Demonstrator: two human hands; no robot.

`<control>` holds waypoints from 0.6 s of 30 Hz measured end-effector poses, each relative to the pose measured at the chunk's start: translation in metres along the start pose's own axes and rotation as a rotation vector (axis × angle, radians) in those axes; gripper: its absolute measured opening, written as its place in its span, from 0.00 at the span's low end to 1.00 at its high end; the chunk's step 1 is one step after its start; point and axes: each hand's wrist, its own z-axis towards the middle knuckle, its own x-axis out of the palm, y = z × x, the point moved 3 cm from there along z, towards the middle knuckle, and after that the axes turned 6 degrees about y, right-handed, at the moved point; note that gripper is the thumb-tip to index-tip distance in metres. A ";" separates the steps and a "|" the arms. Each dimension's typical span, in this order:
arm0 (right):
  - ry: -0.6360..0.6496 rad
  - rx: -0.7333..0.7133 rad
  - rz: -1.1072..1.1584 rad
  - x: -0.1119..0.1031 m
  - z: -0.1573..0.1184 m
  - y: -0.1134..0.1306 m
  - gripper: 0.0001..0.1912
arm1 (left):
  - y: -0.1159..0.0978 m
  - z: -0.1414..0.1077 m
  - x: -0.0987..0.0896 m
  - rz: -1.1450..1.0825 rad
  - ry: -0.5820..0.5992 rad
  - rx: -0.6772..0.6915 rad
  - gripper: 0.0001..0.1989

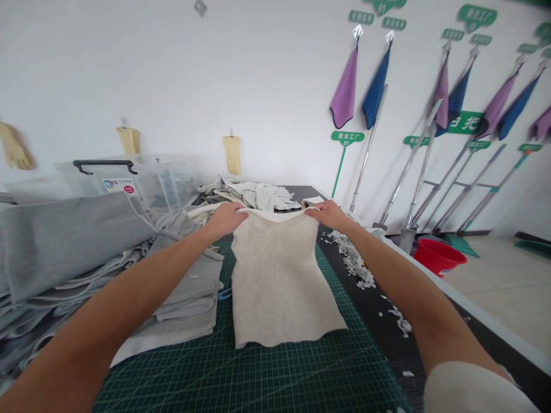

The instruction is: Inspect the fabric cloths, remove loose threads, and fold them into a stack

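A beige piece of fabric (279,281) is stretched between my two hands, its far edge raised and its near part hanging down over the green cutting mat (241,378). My left hand (228,219) pinches its far left corner. At the far right corner, my right hand (328,214) grips the same edge between thumb and fingers. Beside the fabric on the left lies a stack of folded grey cloth (189,292). A small blue handle-like loop (224,294) shows between that stack and the beige fabric, the rest of it hidden.
Piled grey fabric (77,241) and a clear plastic box (167,183) stand at left. Pale scraps (262,195) lie at the table's far end, white clippings (355,261) along its right side. A red bucket (439,256) and several long-handled tools stand by the wall.
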 end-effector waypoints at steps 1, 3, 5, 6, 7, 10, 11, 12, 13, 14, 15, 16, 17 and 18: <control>0.014 -0.030 -0.023 0.000 -0.005 0.003 0.19 | -0.001 -0.003 -0.001 0.016 0.003 0.019 0.13; 0.087 -0.116 -0.073 0.001 -0.018 0.011 0.17 | -0.004 -0.012 -0.003 0.054 0.014 0.064 0.13; 0.183 -0.238 -0.140 0.003 -0.036 0.022 0.16 | -0.007 -0.027 -0.005 0.114 0.051 0.141 0.14; 0.226 -0.316 -0.190 0.004 -0.048 0.027 0.16 | -0.009 -0.037 -0.005 0.160 0.078 0.189 0.14; 0.259 -0.403 -0.258 0.005 -0.060 0.033 0.16 | -0.011 -0.049 -0.004 0.215 0.113 0.241 0.14; 0.335 -0.621 -0.484 0.010 -0.101 0.044 0.16 | -0.020 -0.089 0.002 0.394 0.219 0.377 0.13; 0.353 -0.664 -0.545 0.011 -0.114 0.046 0.15 | -0.024 -0.102 0.005 0.442 0.266 0.430 0.13; 0.366 -0.699 -0.593 0.013 -0.126 0.048 0.15 | -0.028 -0.116 0.009 0.490 0.295 0.473 0.12; 0.373 -0.726 -0.628 0.014 -0.138 0.049 0.15 | -0.032 -0.128 0.013 0.537 0.332 0.511 0.11; 0.375 -0.748 -0.657 0.016 -0.148 0.050 0.15 | -0.035 -0.140 0.019 0.572 0.373 0.547 0.10; 0.375 -0.770 -0.681 0.019 -0.158 0.050 0.15 | -0.038 -0.150 0.024 0.593 0.405 0.576 0.09; 0.369 -0.788 -0.700 0.022 -0.168 0.050 0.15 | -0.040 -0.160 0.030 0.605 0.439 0.603 0.08; 0.354 -0.804 -0.709 0.025 -0.176 0.050 0.14 | -0.041 -0.168 0.035 0.608 0.470 0.631 0.07; 0.335 -0.821 -0.707 0.028 -0.184 0.049 0.14 | -0.041 -0.175 0.041 0.608 0.498 0.656 0.06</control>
